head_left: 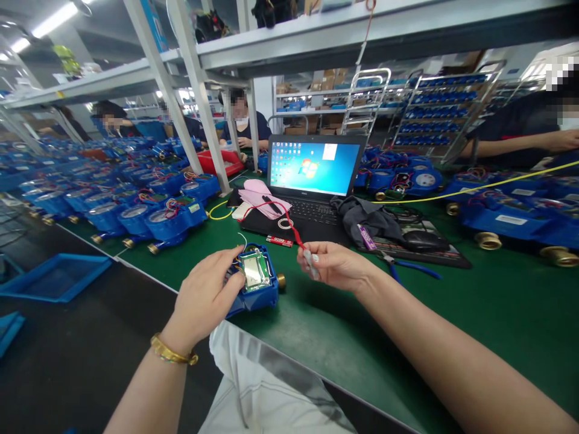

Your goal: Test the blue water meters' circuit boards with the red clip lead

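Observation:
A blue water meter [256, 288] with an exposed green circuit board and a brass fitting lies on the green mat near the front edge. My left hand [205, 298] grips its left side, fingers curled over the housing. My right hand [335, 265] is just right of the meter and pinches a small silver probe or connector [311, 263] on the end of a red wire [289, 220]. That wire runs back toward the open laptop [312, 172].
Rows of blue meters [136, 208] fill the bench to the left, and more [511, 214] lie on the right. Blue-handled pliers [409, 265], a grey cloth, a mouse and pink gloves lie near the laptop. Several people sit behind. A blue tray [54, 277] rests at lower left.

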